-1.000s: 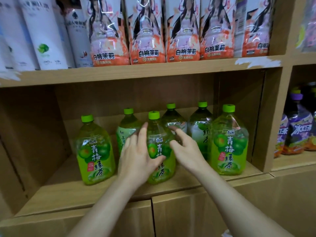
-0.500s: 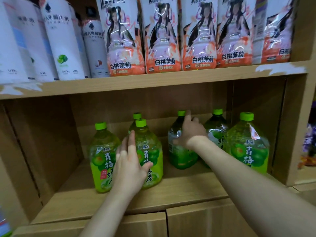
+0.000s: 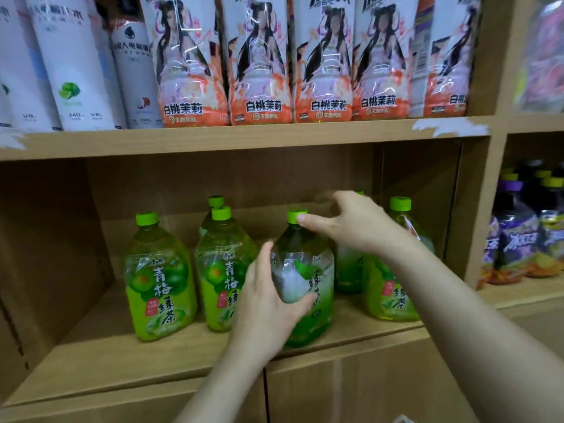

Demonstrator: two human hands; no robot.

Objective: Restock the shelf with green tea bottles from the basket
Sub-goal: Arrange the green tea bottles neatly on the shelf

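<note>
Shelf (image 3: 91, 358): wooden bay with green tea bottles standing on it; the basket is not in view.
Count: six green caps show, four bottles at the front and two partly hidden behind.
Centre bottle (image 3: 308, 288): upright at the front edge, between the left pair and the right bottle (image 3: 393, 288).
Left hand (image 3: 268, 303): its grip wraps the centre bottle's left side, thumb across the label, fingers curled behind.
Right hand (image 3: 357, 227): its grip is loose and half open around the cap (image 3: 295, 215), thumb tip touching it; a firm hold cannot be told.
Risk: the centre bottle sits near the shelf lip, so a pull on the cap could tip it off the front.
Risk: a sideways push could knock the close neighbours over.
</note>
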